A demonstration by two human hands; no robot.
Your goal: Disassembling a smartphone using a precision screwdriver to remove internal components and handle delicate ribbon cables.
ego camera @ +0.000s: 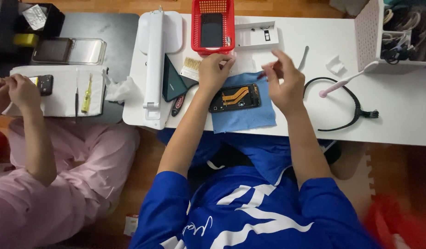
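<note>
An opened black phone with orange flex cables lies on a blue cloth at the near edge of the white table. My left hand sits just beyond the phone's upper left corner, fingers curled together with the tips on the white surface; whether it holds anything is hidden. My right hand hovers over the cloth's right side, pinching a small thin tool with a dark red tip that points toward the phone's top right corner.
A red basket holding a dark phone stands behind my left hand. A white lamp base, a brush and a dark back cover lie left. A black hoop cable, pink toothbrush and white crate lie right. A person in pink works at far left.
</note>
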